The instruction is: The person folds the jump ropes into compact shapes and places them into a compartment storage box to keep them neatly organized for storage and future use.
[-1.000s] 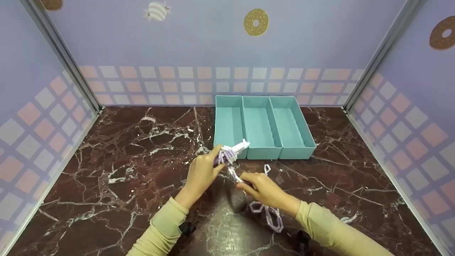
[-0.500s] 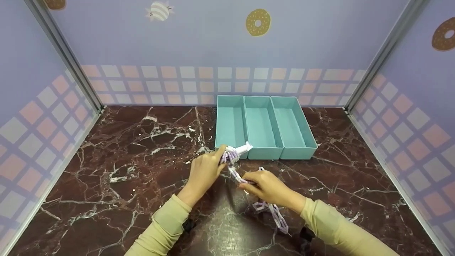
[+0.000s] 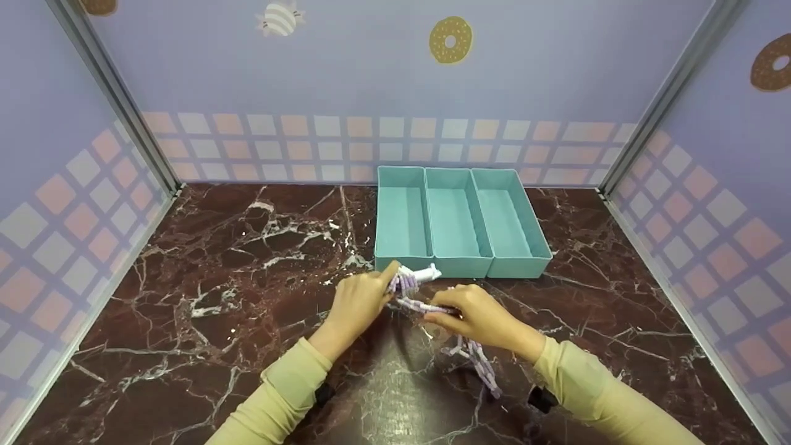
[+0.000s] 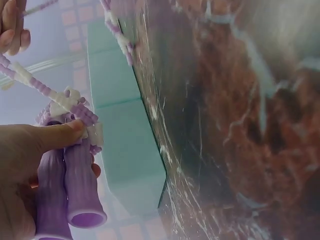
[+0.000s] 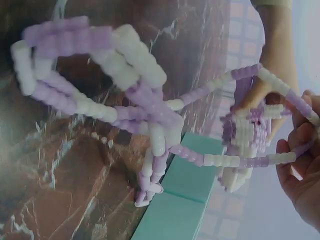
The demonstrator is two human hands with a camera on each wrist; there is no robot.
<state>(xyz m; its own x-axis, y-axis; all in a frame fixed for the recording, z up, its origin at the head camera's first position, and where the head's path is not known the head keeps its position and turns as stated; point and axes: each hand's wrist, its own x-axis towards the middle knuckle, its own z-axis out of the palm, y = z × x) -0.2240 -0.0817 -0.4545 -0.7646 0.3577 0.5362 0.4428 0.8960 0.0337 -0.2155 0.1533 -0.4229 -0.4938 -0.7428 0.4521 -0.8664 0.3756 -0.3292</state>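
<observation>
A jump rope of purple and white beads (image 5: 155, 112) is bunched between the two hands. My left hand (image 3: 358, 303) grips its two purple handles (image 4: 85, 187) side by side, with beaded rope wrapped around their upper part. The thumb (image 4: 60, 135) presses on the wrapped beads. To the right, my right hand (image 3: 482, 318) holds a stretch of the rope with curled fingers (image 5: 300, 135). From that hand hangs a loose tangle of beaded loops (image 3: 481, 368), above or touching the tabletop; I cannot tell which.
Three teal bins (image 3: 460, 267) stand side by side just beyond the hands. Dark red marble-patterned tabletop (image 3: 216, 346) lies below, with small white bits scattered at left. Patterned wall panels (image 3: 309, 74) enclose the back and both sides.
My right hand has moved rightward, drawing the rope between the hands more level. My left hand and the wrapped bundle have shifted slightly right and toward the person. The hanging loops have bunched closer together.
</observation>
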